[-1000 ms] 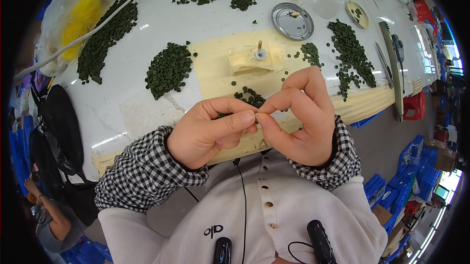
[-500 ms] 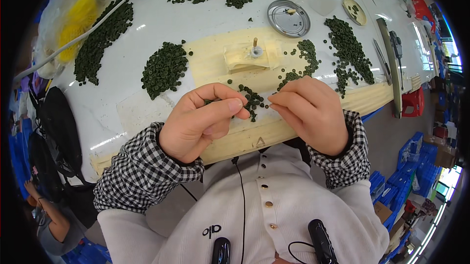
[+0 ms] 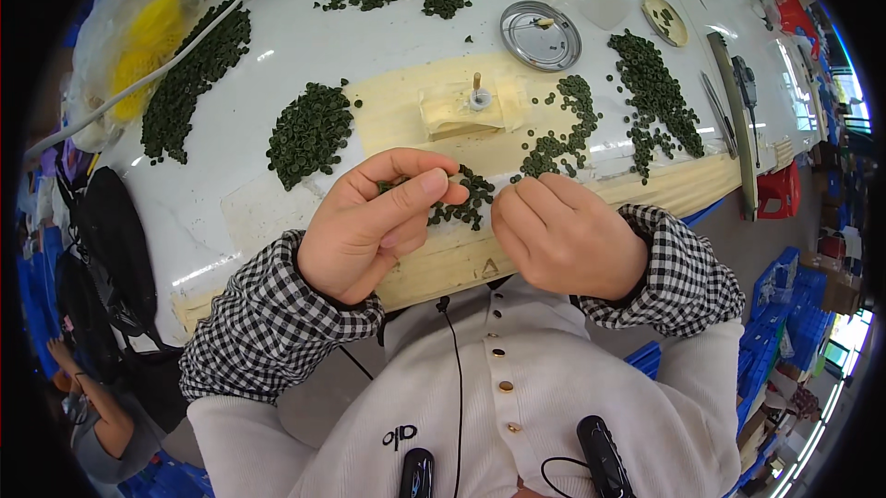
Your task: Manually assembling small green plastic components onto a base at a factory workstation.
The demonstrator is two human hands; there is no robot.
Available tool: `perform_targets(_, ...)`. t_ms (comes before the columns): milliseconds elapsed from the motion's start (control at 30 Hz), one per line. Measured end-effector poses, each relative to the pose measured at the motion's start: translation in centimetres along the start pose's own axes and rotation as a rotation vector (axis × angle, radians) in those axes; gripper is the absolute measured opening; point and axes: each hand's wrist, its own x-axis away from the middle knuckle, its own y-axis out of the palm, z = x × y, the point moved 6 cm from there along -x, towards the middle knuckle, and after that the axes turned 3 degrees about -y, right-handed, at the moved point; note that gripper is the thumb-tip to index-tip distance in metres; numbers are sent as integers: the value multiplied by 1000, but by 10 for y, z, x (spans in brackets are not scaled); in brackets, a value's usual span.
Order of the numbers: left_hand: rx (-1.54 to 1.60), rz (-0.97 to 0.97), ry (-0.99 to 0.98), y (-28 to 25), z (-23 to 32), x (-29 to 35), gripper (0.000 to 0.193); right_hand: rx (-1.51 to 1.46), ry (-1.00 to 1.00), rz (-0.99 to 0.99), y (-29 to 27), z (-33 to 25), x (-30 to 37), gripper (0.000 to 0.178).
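Observation:
My left hand [image 3: 362,226] is closed in a pinch above the near edge of the table, thumb against forefinger. What sits between those fingertips is too small to make out. To its right, my right hand [image 3: 570,238] has its fingers curled together, and anything in them is hidden. A small heap of dark green rounded pieces [image 3: 472,198] lies on the table between and behind the hands. Just beyond my right hand spreads a curved trail of dark green ring-like pieces [image 3: 577,124]. Behind the hands stands a tape-wrapped block [image 3: 461,118] with an upright brown peg.
Further heaps of green pieces [image 3: 309,133] lie left, right and far back. A round metal lid [image 3: 542,36] and a shallow cream dish [image 3: 664,20] rest at the back right. Tweezers [image 3: 720,115] lie at the right. A white cable [image 3: 166,60] crosses the left side.
My right hand has turned, its fingers curling further in, and has shifted slightly down and left. My left hand has moved slightly up and left, still pinching.

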Motion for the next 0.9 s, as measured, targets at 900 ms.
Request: perform_targets(900,-166,79,27,0,-3,3,16,-872,664,531,-7,33,-5,14)
